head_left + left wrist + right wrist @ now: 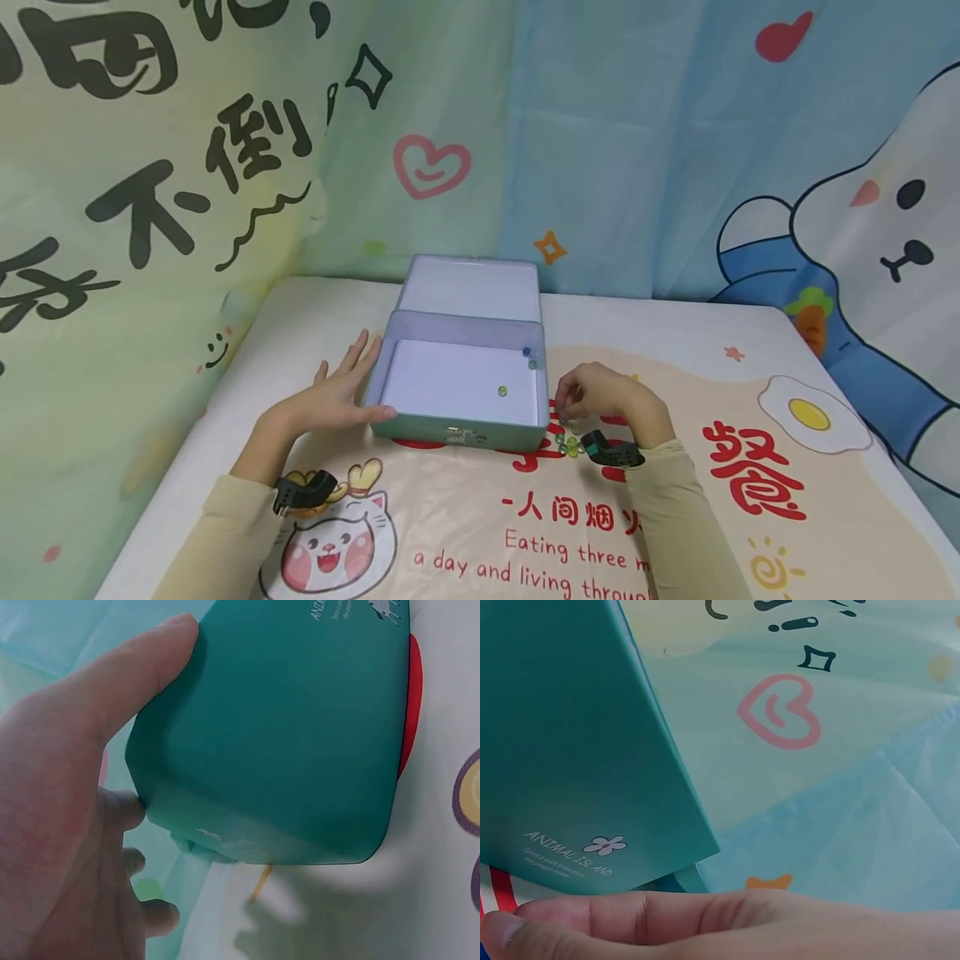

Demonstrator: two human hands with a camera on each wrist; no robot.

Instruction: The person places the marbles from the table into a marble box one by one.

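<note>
A green metal box (461, 432) with a pale inside stands on the table, its hinged lid (468, 287) raised at the back. Inside are a yellow-green marble (502, 391) and a couple of blue or teal marbles (527, 352) by the right wall. My left hand (330, 400) rests against the box's left side, fingers spread, thumb at the front corner. Just right of the box, my right hand (600, 393) bends its fingers down beside several loose marbles (572, 446). In the right wrist view its thumb (502, 930) and index finger lie close together; whether they pinch a marble I cannot tell.
A printed cloth (525, 500) with red lettering, a cat face (330, 542) and a fried egg (813, 412) covers the table. Behind it hangs a printed curtain (592, 150), close to the raised lid. Each wrist carries a black camera strap (611, 452).
</note>
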